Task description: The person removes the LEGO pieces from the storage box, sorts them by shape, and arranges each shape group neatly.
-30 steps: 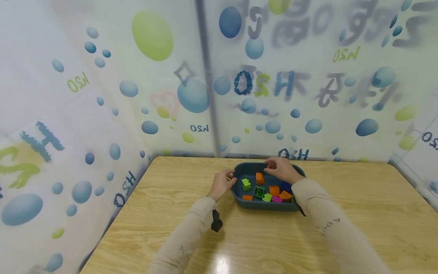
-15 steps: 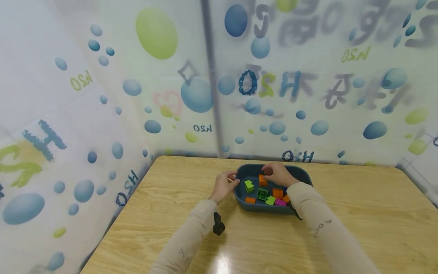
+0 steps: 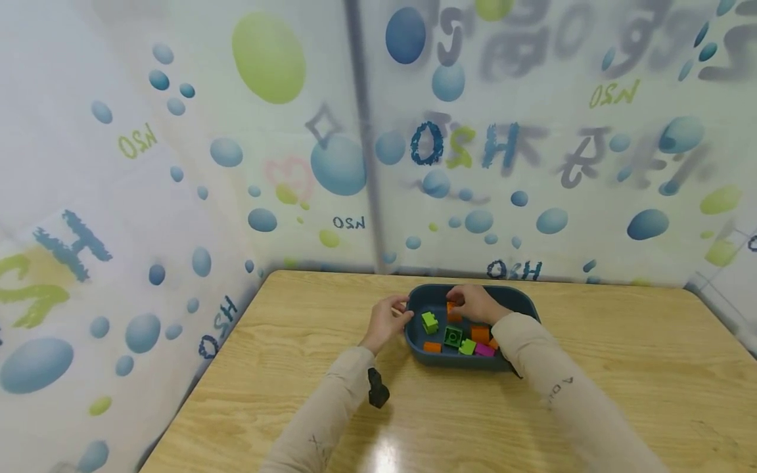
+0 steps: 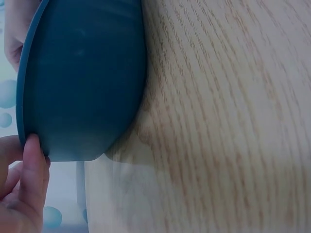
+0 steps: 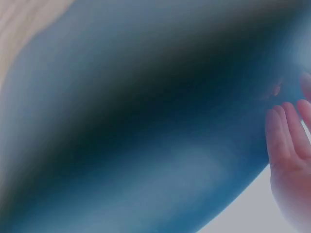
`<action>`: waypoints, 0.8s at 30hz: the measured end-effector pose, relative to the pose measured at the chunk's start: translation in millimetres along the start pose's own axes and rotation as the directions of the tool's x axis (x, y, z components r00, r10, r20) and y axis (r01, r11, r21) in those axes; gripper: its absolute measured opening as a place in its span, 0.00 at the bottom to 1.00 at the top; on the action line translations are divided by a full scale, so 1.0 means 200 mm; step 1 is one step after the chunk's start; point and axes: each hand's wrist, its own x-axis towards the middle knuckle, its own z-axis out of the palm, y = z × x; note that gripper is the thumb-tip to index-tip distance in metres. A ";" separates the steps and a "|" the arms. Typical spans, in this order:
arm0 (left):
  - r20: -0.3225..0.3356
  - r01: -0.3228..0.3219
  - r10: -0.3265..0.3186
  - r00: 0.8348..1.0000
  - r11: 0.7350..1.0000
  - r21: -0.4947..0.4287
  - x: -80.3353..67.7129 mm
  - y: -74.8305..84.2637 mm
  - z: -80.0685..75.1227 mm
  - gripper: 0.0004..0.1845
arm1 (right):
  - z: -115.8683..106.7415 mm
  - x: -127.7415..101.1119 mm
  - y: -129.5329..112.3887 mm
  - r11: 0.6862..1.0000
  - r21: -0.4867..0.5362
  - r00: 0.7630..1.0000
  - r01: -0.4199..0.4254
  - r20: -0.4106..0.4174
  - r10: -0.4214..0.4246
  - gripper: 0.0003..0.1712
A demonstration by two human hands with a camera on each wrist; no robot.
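A dark blue oblong plastic tub (image 3: 467, 361) stands on the wooden table with toy building bricks in it. At its left end, my left hand (image 3: 386, 323) pinches the rim between thumb and fingers; the left wrist view shows this hand (image 4: 24, 189) at the wall's edge. Reaching in over the right side, my right hand (image 3: 478, 305) has thumb and fingertips round an orange brick (image 3: 454, 315) near the back wall. The right wrist view is blurred, with the hand (image 5: 291, 150) at its right edge and a small orange patch just beyond the fingertips.
Around the tub's floor lie a lime brick (image 3: 430, 322), a dark green brick (image 3: 453, 337), a magenta brick (image 3: 485, 350) and several others, some under my right sleeve (image 3: 529, 345). The wooden table (image 3: 331, 309) ends at a patterned wall sheet (image 3: 296, 197).
My right hand has moved left and down into the tub, onto the orange brick. The left hand stays at the rim. The head view has shifted slightly.
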 end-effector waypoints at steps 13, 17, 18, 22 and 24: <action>-0.016 -0.023 0.023 1.000 1.000 -0.004 0.00 0.00 0.02 0.16 | -0.12 0.02 -0.01 0.997 -0.050 0.995 0.060 0.085 -0.055 0.18; -0.020 -0.017 0.017 1.000 1.000 -0.002 0.00 0.00 0.01 0.16 | -0.14 0.03 0.01 0.996 -0.041 0.995 0.075 0.075 -0.071 0.18; -0.020 -0.016 0.016 1.000 1.000 -0.001 0.00 0.00 0.01 0.16 | -0.14 0.03 0.01 0.996 -0.043 0.994 0.078 0.078 -0.075 0.18; -0.022 0.000 0.000 1.000 1.000 -0.004 0.00 0.00 0.01 0.16 | -0.13 0.04 0.03 0.997 -0.024 0.993 0.075 0.092 -0.073 0.18; -0.023 -0.001 0.001 1.000 1.000 -0.005 0.00 0.01 0.00 0.16 | -0.12 0.05 0.03 0.998 0.000 0.993 0.069 0.095 -0.069 0.18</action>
